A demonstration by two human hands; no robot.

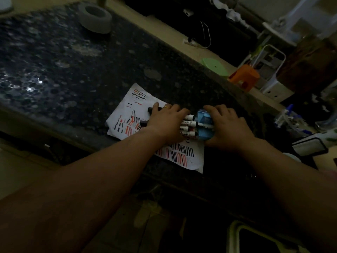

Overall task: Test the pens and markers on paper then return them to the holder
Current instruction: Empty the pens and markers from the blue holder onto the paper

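A white sheet of paper covered in red and black test strokes lies on the dark speckled table. On it a blue holder lies on its side. My right hand grips the holder from the right. My left hand lies over a bunch of white-barrelled markers whose ends point into the holder's mouth. Dark marker ends stick out past my fingers on the left. How my left fingers hold the bunch is hidden under the hand.
A grey ring-shaped object sits at the table's far side. Beyond the table's right edge are an orange stool, a green disc and white furniture. Cluttered items lie at the right.
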